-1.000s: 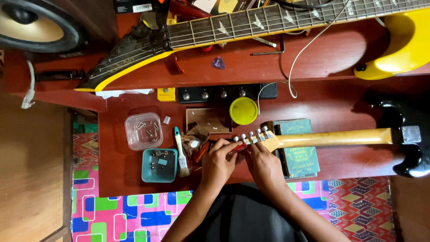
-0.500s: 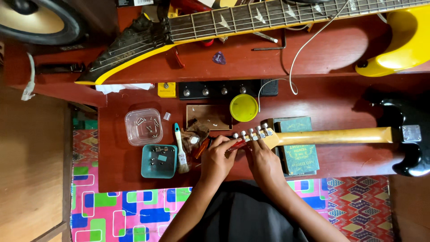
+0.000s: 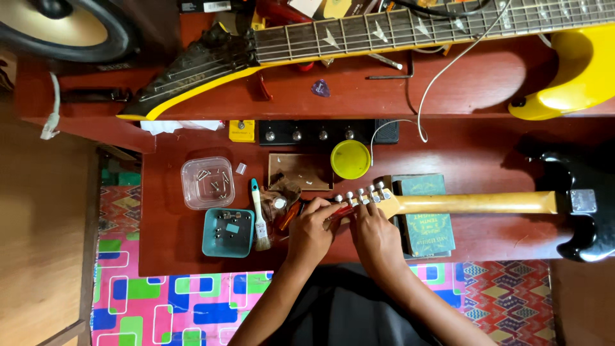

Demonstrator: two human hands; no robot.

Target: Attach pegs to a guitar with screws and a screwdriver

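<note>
Pale wooden headstock (image 3: 378, 200) under hands (image 3: 346, 230)

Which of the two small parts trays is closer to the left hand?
The teal square tray, just beyond the paintbrush from the left hand. The clear plastic tray holding screws sits farther up the desk, away from the person.

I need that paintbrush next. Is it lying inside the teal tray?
No, the paintbrush lies on the red table, just right of the teal tray.
</note>
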